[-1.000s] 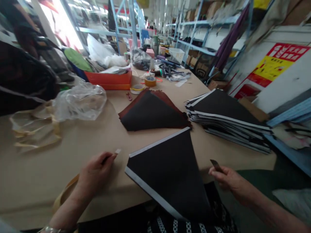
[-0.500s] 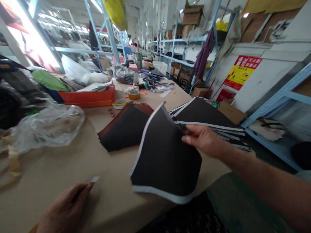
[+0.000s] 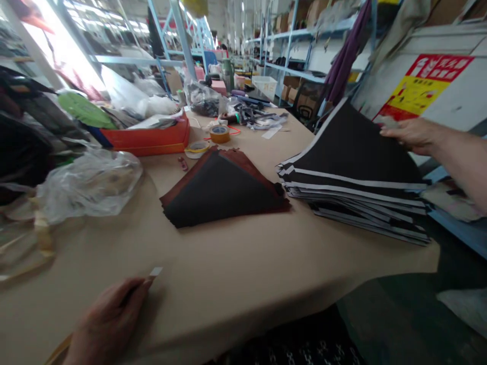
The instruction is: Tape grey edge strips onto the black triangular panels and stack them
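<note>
On the right, my right hand (image 3: 414,134) pinches the upper edge of a black panel (image 3: 365,147) with pale strips along its edges. The panel's lower edge lies over a stack of similar pale-edged panels (image 3: 365,213), while its upper part is raised. Low on the left, my left hand (image 3: 110,317) is closed, a short pale tape end (image 3: 155,272) sticking out between thumb and finger. A yellowish band shows below that wrist. Mid-table lies a pile of plain black panels (image 3: 224,192) with brown layers showing at its edges, touched by neither hand.
Tape rolls (image 3: 219,134) sit behind the middle pile. At left are a crumpled clear plastic bag (image 3: 91,185) and an orange box (image 3: 152,142) holding papers and bags. The table's front edge (image 3: 289,314) runs near my lap. Blue shelving (image 3: 297,33) stands behind on the right.
My right hand has carried the pale-edged black panel from the table's middle rightward onto the stack. My left hand keeps hold of the tape, nearly in place. The view has shifted slightly.
</note>
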### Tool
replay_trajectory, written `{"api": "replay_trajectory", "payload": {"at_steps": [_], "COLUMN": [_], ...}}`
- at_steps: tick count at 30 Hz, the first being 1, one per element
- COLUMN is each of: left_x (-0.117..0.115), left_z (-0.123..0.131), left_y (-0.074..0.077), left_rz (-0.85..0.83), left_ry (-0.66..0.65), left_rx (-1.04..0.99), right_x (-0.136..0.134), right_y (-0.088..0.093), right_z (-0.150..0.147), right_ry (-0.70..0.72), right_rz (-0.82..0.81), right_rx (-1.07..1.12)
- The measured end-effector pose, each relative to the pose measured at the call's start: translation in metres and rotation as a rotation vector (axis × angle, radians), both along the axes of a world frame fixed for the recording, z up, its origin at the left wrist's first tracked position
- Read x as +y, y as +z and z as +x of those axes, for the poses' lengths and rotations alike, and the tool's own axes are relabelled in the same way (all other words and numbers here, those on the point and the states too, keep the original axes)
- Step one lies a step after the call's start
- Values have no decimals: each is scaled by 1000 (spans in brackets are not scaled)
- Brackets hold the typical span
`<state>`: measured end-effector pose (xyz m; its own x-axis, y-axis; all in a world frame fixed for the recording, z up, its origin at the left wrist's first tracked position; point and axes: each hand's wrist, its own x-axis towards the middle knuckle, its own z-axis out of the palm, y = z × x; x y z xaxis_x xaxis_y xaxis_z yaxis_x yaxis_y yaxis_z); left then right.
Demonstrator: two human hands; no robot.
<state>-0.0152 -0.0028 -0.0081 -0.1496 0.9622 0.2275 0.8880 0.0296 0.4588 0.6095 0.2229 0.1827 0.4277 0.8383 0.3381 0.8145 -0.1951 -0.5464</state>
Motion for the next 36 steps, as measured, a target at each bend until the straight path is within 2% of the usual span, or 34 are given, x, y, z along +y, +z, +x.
{"api": "replay_trajectory", "payload": {"at_steps": [3, 5, 6, 8, 10, 11, 14, 17, 20, 24, 29, 32, 36], "left_x": [-1, -3, -3, -5, -6, -7, -7, -6, -5, -3, -4, -5, -5], "left_z": [4, 4, 5, 7, 11, 12, 15, 14, 13, 13, 15, 14, 13], "left_y": [4, 2, 1, -1, -2, -2, 0, 2, 4, 5, 3, 0, 0], "left_rz": [-43, -80, -82, -50, -19, -11, -9, -35, -34, 18, 25, 38, 26], "left_ry": [13, 5, 12, 51, 82, 89, 83, 56, 12, -6, -10, -19, -14], "left_rx": [-13, -6, 1, 13, 10, 4, 0, 20, 34, 37, 41, 25, -18], "right_x": [7, 5, 0, -15, -35, -44, -59, -58, -53, -45, -35, -40, -60], "right_y": [-20, -29, -34, -49, -73, -86, -123, -143, -149, -149, -147, -138, -109], "right_z": [-12, -43, -66, -120, -172, -194, -232, -238, -235, -229, -226, -232, -236], "right_ry": [-42, 36, 136, 528, 853, 903, 899, 831, 818, 868, 859, 836, 842], "right_rz": [-92, -54, -26, -1, -185, -237, -346, -386, -406, -418, -365, -297, -104], "right_rx": [-137, -293, -385, -512, -704, -736, -813, -848, -866, -863, -790, -738, -670]}}
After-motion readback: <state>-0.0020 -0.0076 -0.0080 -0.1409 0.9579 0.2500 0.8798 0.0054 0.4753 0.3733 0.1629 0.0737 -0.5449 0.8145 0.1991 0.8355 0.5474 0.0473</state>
